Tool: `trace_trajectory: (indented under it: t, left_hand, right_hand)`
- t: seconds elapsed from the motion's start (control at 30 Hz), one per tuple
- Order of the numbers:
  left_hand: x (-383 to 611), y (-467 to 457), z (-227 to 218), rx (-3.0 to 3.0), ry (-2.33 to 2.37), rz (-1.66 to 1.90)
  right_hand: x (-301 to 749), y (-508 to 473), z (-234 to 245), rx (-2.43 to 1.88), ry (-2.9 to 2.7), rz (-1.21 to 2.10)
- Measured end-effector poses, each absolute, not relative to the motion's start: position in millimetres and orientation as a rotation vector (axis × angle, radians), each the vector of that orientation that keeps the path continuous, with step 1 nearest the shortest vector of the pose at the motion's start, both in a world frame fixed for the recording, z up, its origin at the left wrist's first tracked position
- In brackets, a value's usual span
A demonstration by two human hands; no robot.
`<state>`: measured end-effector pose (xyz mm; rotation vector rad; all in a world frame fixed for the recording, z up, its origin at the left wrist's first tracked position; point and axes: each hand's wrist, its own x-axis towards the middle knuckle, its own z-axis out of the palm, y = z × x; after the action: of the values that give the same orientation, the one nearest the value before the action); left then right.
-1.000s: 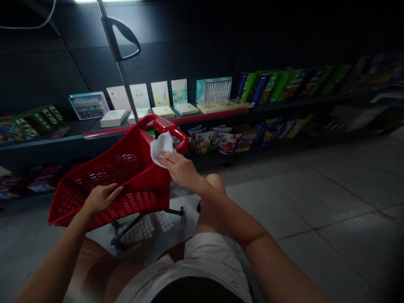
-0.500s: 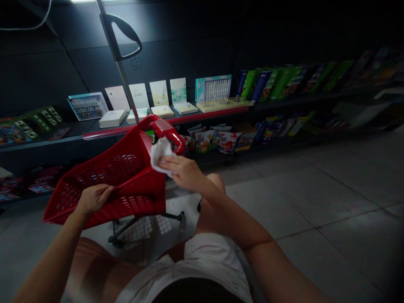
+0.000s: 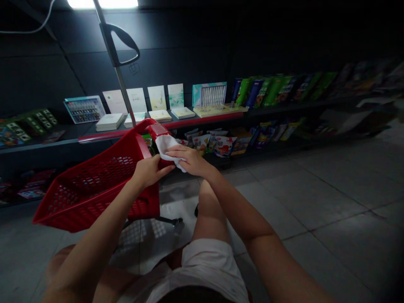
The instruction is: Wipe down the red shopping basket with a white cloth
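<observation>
The person's right hand [image 3: 189,160] is pressing a white cloth [image 3: 167,150] against the handle [image 3: 157,130] of a red plastic shopping basket [image 3: 94,185], its fingers gripping the cloth flat. The left hand [image 3: 150,171] is curling over the basket's upper rim, just beside the cloth. The basket is leaning tilted on a wheeled stand [image 3: 167,219] above the tiled floor [image 3: 299,202], in front of a dark shelf [image 3: 57,143] displaying booklets [image 3: 158,115] and snack packets [image 3: 214,144].

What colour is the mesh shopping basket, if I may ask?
The shopping basket is red, clearest in the head view.
</observation>
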<state>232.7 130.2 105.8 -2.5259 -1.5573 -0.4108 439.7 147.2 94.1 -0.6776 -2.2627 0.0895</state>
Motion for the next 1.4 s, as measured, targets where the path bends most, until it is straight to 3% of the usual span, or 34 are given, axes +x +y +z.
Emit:
trace_trajectory:
  t: [0.3, 0.6, 0.83, 1.03, 1.23, 1.4]
  left_hand:
    - [219.3, 110.0, 96.7, -2.46, -1.515, -0.439]
    - [181.9, 78.2, 96.7, -2.69, -1.346, -0.538]
    - [177.4, 59.2, 117.6, -2.87, -1.449, -0.422]
    - [200.1, 53.2, 126.4, -2.957, -1.381, -0.356]
    - [199.4, 52.1, 122.5, -2.951, -1.376, -0.371]
    - [191.0, 48.8, 120.7, -2.947, -1.385, -0.388]
  right_hand:
    - [450.9, 192.3, 107.9, -0.71, -2.322, 0.161]
    - [432.0, 104.0, 90.9, -0.443, -2.375, 0.14]
    - [444.6, 139.3, 125.8, -0.949, -2.211, -0.146]
    - [430.3, 170.5, 150.6, -0.747, -2.607, -0.119]
    - [419.7, 229.9, 145.6, -1.013, -2.616, -0.075]
    - [421.8, 187.4, 148.8, -0.702, -2.738, 0.029]
